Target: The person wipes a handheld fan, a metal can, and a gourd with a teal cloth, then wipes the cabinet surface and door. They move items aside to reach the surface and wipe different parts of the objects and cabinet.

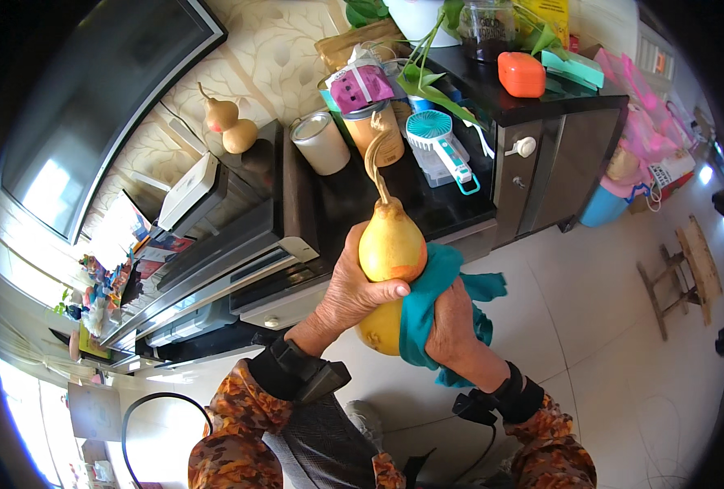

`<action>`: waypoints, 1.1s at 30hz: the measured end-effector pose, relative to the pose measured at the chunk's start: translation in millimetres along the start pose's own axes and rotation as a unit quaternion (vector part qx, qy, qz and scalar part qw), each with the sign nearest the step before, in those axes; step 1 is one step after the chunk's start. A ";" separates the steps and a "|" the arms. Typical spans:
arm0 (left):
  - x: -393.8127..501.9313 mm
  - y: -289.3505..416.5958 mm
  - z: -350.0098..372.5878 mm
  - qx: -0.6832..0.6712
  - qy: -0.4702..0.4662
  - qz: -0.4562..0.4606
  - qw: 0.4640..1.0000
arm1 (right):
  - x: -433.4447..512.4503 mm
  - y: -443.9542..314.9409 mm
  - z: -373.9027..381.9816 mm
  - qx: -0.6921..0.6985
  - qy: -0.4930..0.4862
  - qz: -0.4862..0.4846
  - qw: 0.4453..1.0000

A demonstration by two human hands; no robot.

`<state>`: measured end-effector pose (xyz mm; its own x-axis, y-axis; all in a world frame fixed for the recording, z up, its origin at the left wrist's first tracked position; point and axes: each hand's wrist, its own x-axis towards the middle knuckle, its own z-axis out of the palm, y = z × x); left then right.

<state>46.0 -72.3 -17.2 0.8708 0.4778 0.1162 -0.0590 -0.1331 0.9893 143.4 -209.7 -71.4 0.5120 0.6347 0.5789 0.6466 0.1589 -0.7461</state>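
Note:
A yellow bottle gourd (pixel 391 241) with a long, dry, curled stem is held upright in front of me. My left hand (pixel 353 287) wraps around its narrow waist, thumb across the front. A teal cloth (pixel 420 308) lies against the gourd's right side and partly covers the lower bulb. My right hand (pixel 450 324) grips this cloth and presses it to the gourd; some of its fingers are hidden by the fabric. Loose ends of the cloth hang to the right and below. The upper bulb bears an orange-red patch near the cloth.
Beyond the gourd, a black cabinet top (pixel 362 208) carries a lidded can (pixel 320 143), a teal handheld fan (pixel 435 137) and an orange case (pixel 521 74). Another gourd (pixel 240 136) stands by the television (pixel 111 104). A wooden stool (pixel 683 275) is on the tiled floor at right.

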 end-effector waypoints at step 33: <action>-1.8 22.6 -9.8 -0.020 -0.059 -0.045 0.997 | 12.2 0.4 -12.0 0.302 -0.152 0.182 0.923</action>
<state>38.3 -67.6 5.8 0.9250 0.3795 0.0172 0.0052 -0.0580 0.9983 156.6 -211.0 -60.7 0.3920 0.8974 0.2024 -0.0187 0.2277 -0.9736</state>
